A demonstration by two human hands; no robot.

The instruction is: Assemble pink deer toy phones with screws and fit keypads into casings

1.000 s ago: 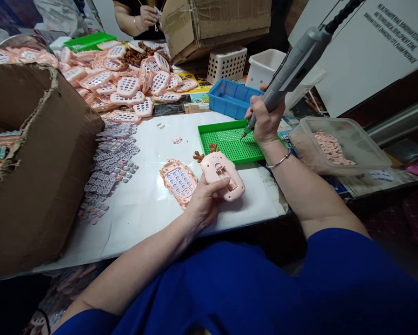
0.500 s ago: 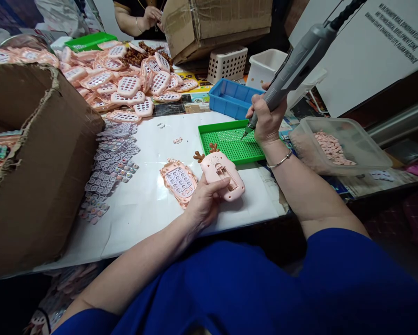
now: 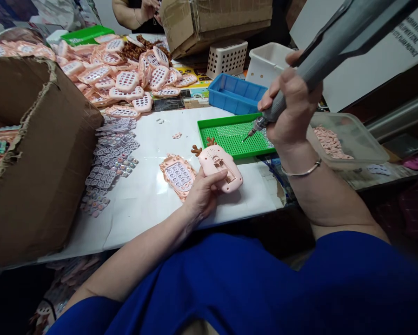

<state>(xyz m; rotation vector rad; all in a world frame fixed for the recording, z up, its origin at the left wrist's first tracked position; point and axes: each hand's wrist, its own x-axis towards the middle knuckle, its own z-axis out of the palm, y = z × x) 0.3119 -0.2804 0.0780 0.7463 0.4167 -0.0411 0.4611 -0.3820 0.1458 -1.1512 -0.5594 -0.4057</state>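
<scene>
My left hand [image 3: 204, 191] is closed on a pink toy phone [image 3: 220, 169] with brown antlers, which lies back side up on the white table [image 3: 149, 200]. My right hand [image 3: 291, 111] grips a grey electric screwdriver [image 3: 329, 44], lifted above the table. Its bit points down over the green screw tray [image 3: 231, 136], a short way above the phone's top end. A pink keypad front shell [image 3: 178, 176] lies just left of the phone.
A torn cardboard box [image 3: 34, 153] fills the left side. Strips of keypad buttons [image 3: 111, 158] lie beside it. Heaps of pink shells [image 3: 125, 79], a blue bin [image 3: 235, 93], white baskets [image 3: 228, 58] and a clear tub [image 3: 348, 144] of pink parts ring the work area. Another person's hands [image 3: 148, 9] work at the back.
My right hand has lifted the screwdriver off the green tray and drawn it nearer to me. My left hand and the phone have kept still.
</scene>
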